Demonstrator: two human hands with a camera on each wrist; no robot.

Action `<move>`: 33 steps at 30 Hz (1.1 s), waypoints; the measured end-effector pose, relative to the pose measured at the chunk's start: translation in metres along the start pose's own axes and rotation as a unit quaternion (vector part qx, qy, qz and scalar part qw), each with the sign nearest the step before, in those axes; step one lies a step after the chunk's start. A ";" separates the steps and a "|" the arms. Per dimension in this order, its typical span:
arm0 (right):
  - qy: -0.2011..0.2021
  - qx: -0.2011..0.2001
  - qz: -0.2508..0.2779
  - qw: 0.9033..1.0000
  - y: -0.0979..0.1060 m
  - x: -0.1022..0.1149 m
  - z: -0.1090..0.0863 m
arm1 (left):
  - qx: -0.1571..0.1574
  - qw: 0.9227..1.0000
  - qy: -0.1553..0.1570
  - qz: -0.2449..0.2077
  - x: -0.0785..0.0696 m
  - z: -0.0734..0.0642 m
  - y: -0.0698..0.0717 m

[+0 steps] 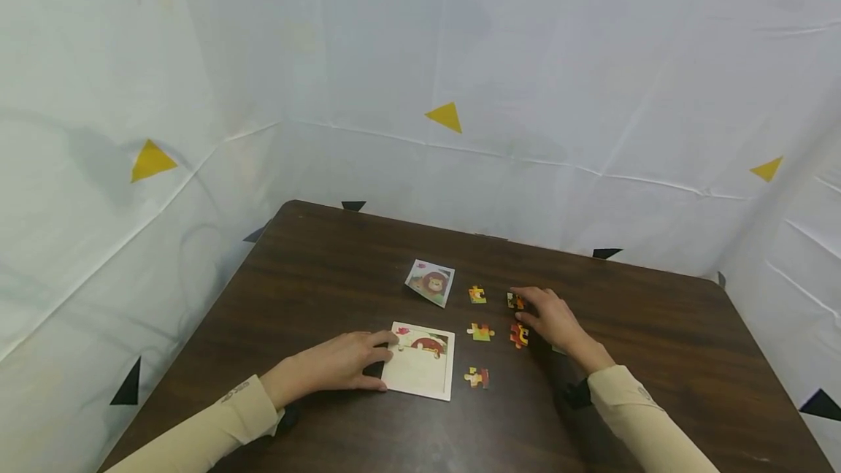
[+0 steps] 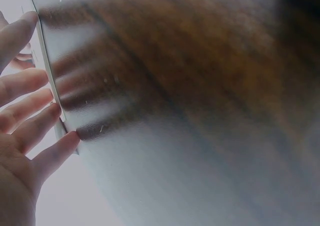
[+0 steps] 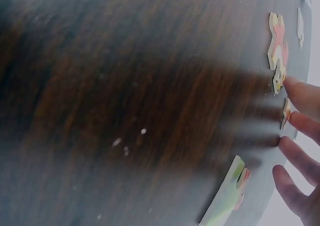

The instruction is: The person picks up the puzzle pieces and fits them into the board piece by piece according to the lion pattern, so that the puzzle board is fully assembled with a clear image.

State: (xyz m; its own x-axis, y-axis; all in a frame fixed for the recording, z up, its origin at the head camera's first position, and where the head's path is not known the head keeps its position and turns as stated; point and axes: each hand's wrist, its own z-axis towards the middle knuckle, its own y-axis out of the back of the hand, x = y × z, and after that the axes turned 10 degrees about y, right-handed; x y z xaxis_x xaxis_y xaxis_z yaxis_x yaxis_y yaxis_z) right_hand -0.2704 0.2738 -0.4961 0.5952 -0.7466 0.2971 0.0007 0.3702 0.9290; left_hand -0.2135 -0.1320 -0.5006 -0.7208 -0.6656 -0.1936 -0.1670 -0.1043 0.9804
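My left hand [image 1: 351,360] rests with its fingertips along the left edge of a square puzzle board [image 1: 417,377]. Its upper strip carries fitted pieces [image 1: 428,346] with a pink and reddish-brown picture; the lower part is plain. In the left wrist view, slightly bent fingers touch the thin board edge [image 2: 48,68]. On the right, my right hand [image 1: 555,316] reaches over a dark-and-orange puzzle piece [image 1: 515,301], index fingertip at its top. Its thumb is close to a red-and-yellow piece [image 1: 519,336]. Close up, the index fingertip meets the small piece [image 3: 285,114] lying on the table.
Loose puzzle pieces [image 1: 481,332] lie in a column between board and right hand. One green piece [image 3: 227,196] is near the right wrist, mostly covered in the head view. A lion picture card [image 1: 430,283] lies behind the board. White sheeting [image 1: 394,57] surrounds the dark wooden table [image 1: 342,254].
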 end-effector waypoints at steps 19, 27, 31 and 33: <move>0.093 -0.019 -0.074 0.993 -0.007 -0.009 0.008 | -0.007 1.000 -0.008 0.001 0.000 0.000 0.004; 0.091 0.006 -0.084 0.992 -0.005 -0.004 0.008 | 0.003 1.000 0.000 -0.006 -0.001 -0.001 0.003; 0.092 -0.001 -0.086 0.992 -0.007 -0.004 0.009 | 0.004 1.000 0.002 -0.006 -0.003 -0.001 0.004; 0.100 -0.007 -0.094 0.991 -0.007 -0.004 0.009 | 0.005 1.000 0.003 -0.007 -0.003 -0.002 0.005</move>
State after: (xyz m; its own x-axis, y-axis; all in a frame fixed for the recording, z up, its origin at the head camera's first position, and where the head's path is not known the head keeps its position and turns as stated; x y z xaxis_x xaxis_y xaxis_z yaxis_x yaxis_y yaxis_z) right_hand -0.2803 0.2694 -0.5020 0.7306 -0.6793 0.0684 0.1368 0.2438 0.9601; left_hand -0.2107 -0.1313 -0.4953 -0.7144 -0.6685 -0.2066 -0.1840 -0.1055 0.9773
